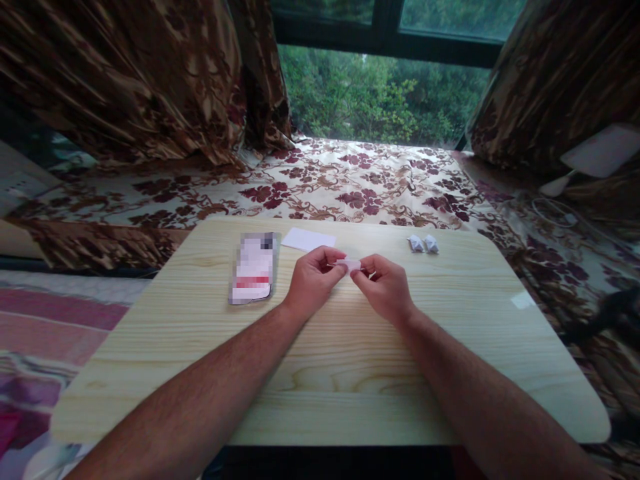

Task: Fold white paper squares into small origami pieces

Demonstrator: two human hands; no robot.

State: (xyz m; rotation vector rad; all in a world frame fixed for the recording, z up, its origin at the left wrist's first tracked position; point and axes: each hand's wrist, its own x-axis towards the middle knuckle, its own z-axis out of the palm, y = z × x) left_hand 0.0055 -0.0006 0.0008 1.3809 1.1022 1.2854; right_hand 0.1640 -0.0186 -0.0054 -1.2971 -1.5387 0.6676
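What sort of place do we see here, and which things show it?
Probably a room in a home, perhaps a bedroom. Patterned curtains hang at both sides of a window, a flowered cloth spreads below it, and what looks like bedding lies left of the table.

No readable text, labels, brands or numbers.

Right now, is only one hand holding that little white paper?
No, the left hand and the right hand both pinch the little white paper between them.
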